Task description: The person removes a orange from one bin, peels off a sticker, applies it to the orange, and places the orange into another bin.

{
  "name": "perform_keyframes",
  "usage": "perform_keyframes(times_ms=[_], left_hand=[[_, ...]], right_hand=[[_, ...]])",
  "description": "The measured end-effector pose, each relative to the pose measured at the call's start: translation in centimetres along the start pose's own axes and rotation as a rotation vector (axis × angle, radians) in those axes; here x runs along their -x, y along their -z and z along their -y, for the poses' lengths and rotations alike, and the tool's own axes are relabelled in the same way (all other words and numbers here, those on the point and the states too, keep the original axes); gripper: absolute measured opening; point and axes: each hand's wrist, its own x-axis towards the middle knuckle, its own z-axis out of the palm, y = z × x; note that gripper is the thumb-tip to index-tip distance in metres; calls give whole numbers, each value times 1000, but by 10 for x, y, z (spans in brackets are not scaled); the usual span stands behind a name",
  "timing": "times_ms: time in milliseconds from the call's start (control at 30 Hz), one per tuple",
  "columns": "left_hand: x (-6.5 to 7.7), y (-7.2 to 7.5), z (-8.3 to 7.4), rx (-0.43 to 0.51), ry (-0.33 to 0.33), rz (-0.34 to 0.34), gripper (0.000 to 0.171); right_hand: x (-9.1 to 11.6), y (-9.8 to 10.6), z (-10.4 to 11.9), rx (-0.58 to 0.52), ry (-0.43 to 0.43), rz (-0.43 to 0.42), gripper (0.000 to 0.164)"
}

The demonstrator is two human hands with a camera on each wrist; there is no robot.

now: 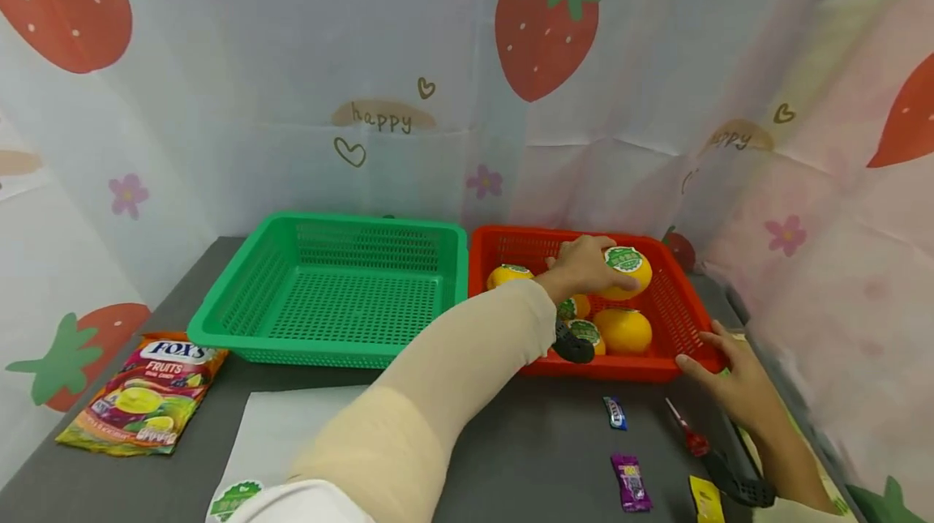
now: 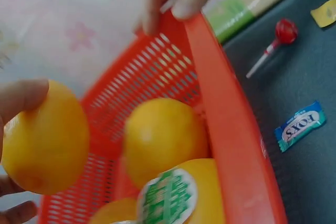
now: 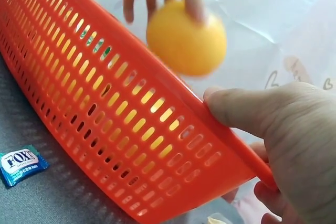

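My left hand holds a yellow-orange orange with a green-and-white label, raised over the red basket. Thumb and fingers lie round the orange in the left wrist view. Several more oranges lie in the basket, among them a bare-sided orange below the lifted one. At the basket's right front corner, my right hand grips the rim. The right wrist view shows its thumb on top of the rim and fingers curled under it.
Left of the red basket stands a green basket. A Fox's candy bag and a white sheet lie on the left. In front are a blue candy, purple candy, yellow packet and red lollipop.
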Motion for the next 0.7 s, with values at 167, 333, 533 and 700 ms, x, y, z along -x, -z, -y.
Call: perform_keyframes(times_ms=[167, 333, 533, 700], left_hand=[[-11, -27, 8, -121, 67, -54, 76], [-18, -39, 17, -175, 83, -77, 71], [-18, -42, 35, -300, 141, 46, 82], [-7, -20, 35, -284, 66, 65, 75]], right_hand=[[3, -6, 2, -2, 1, -8, 67], [2, -10, 4, -10, 8, -35, 66], [1, -17, 4, -40, 2, -18, 67], [0, -13, 3, -12, 10, -6, 67]])
